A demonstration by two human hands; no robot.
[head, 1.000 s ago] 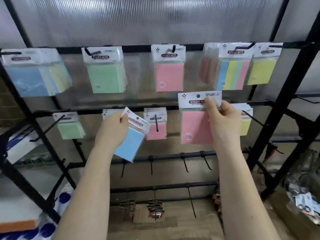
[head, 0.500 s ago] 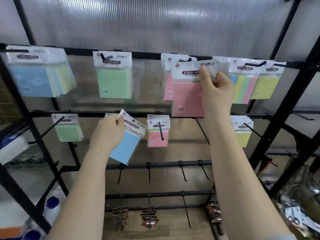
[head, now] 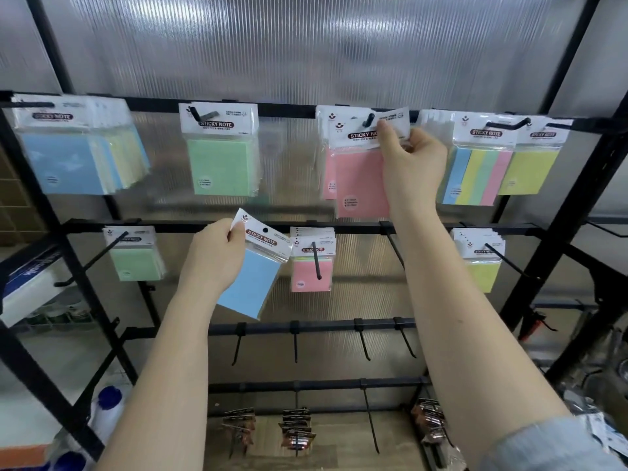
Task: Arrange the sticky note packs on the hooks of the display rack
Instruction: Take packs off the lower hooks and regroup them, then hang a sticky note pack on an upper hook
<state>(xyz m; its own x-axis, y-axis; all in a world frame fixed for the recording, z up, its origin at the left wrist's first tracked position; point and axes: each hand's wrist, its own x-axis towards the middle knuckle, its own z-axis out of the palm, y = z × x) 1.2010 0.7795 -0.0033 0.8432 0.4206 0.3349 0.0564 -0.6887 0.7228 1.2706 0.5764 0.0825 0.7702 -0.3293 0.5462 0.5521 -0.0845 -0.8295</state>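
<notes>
Already most of the display rack [head: 339, 226] looks stocked: blue, green, pink, striped and yellow sticky note packs hang along the top rail, and green, pink and yellow ones on the second. At the top middle hook [head: 368, 119] the right hand [head: 413, 161] pinches the white header card of a pink sticky note pack [head: 362, 178] between thumb and fingers, holding it right at the hook, in front of another pink pack hanging there. I cannot tell whether the hook has passed through the card's hole or is only just meeting it. Lower down, the left hand [head: 215, 256] grips a blue sticky note pack [head: 253, 277] by the corner of its header, tilted, in front of the second rail and on no hook. By my reckoning the pink one is nearly placed and the blue one is next. One hook beside the right forearm and the hooks on the third rail [head: 306, 327] are bare; a fourth rail below holds small dark items.
</notes>
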